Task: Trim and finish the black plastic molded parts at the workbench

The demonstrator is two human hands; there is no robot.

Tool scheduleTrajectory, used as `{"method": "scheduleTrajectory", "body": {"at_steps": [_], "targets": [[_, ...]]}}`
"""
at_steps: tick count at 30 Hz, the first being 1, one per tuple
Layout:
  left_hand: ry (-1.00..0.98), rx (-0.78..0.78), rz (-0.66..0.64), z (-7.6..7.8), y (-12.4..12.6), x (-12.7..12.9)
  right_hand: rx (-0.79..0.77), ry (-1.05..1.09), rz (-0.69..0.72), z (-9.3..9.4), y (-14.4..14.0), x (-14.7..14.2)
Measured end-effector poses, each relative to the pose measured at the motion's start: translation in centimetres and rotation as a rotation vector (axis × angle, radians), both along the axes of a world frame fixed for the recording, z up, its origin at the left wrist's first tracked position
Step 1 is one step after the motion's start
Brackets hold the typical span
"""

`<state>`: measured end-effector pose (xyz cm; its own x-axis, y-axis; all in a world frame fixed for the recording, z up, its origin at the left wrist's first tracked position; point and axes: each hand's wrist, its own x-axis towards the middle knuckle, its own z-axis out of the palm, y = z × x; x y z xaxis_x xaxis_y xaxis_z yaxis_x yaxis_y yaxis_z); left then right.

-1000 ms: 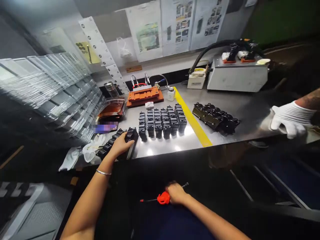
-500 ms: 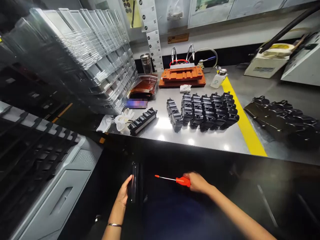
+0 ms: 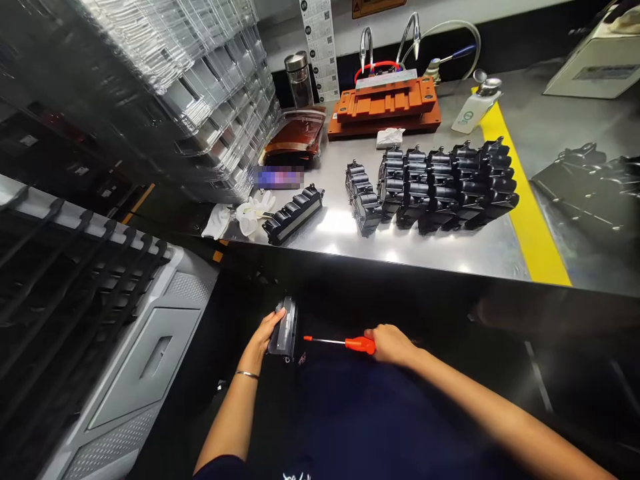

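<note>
My left hand (image 3: 266, 330) is closed around a long black plastic part (image 3: 286, 329), held below the table's front edge with its flat, shiny face turned up; the fingers underneath are hidden. In my right hand (image 3: 393, 343) is a screwdriver with a red handle (image 3: 361, 345), gripped in closed fingers. Its thin shaft points left, and the red tip (image 3: 307, 338) is a short way from the black part, apart from it. A similar ribbed black part (image 3: 294, 215) lies alone at the table's front left edge.
Rows of black parts (image 3: 445, 187) stand on the metal table (image 3: 450, 260), left of yellow tape (image 3: 537, 240). Behind is an orange fixture (image 3: 387, 103). Stacked clear trays (image 3: 215, 93) rise at left, above a grey crate (image 3: 150, 360). White gloves (image 3: 250, 215) lie at the edge.
The black part in my left hand has turned, now showing its broad shiny face. The screwdriver's tip is closer to it. The view has shifted lower, nearer the table.
</note>
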<state>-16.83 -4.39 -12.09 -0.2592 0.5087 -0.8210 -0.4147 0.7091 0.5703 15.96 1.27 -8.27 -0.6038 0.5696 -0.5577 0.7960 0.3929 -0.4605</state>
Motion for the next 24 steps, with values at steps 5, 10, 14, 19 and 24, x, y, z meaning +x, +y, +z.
{"method": "scheduleTrajectory", "body": {"at_steps": [5,10,14,19,24], "targets": [[0.096,0.123,-0.171,0.8,1.1,0.0,-0.028,-0.019,-0.116,-0.1,0.4,1.3],[0.498,0.385,-0.454,1.8,1.4,-1.5,-0.056,-0.003,-0.179,0.0,0.6,2.1],[0.954,0.498,-0.915,1.8,0.9,-1.3,-0.075,0.047,-0.169,0.1,0.8,2.1],[1.054,0.779,-1.209,1.4,0.0,0.3,-0.087,0.055,-0.154,-0.1,1.3,2.1],[0.831,0.544,-0.827,1.4,0.5,-0.8,-0.085,-0.035,-0.221,-0.3,1.5,2.7]]}}
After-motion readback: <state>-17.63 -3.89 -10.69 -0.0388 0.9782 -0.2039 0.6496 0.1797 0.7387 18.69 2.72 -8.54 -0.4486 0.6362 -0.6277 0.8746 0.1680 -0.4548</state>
